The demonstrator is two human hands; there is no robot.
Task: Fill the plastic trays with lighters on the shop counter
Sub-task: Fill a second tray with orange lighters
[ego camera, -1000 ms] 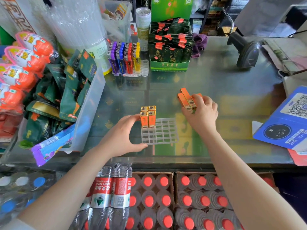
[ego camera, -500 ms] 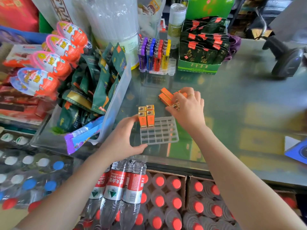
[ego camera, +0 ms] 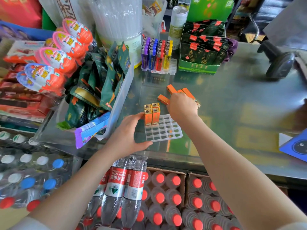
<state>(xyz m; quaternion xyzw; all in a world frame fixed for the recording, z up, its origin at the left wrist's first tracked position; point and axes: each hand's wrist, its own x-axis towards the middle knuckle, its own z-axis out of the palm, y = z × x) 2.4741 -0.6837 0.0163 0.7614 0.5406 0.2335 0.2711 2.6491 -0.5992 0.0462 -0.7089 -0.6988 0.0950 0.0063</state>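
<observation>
A clear plastic grid tray (ego camera: 166, 131) lies on the glass counter near its front edge. Several orange lighters (ego camera: 152, 114) stand upright in the tray's far left corner. My left hand (ego camera: 127, 138) grips the tray's left side, thumb along the near edge, fingers touching the standing lighters. My right hand (ego camera: 181, 107) is just beyond the tray, fingers curled over a loose bunch of orange lighters (ego camera: 172, 91) lying on the glass. One loose lighter (ego camera: 163, 99) lies a little apart at the hand's left.
A second tray of coloured lighters (ego camera: 157, 55) stands further back. A clear bin of green snack packets (ego camera: 106, 83) crowds the left. A green display box (ego camera: 201, 52) sits behind, a barcode scanner (ego camera: 280, 62) at the right. Water bottles (ego camera: 126, 188) stand below the counter.
My right hand has lowered the bunch of orange lighters onto the glass beyond the tray, and they have spread out. My left hand stays on the tray. The camera has shifted left.
</observation>
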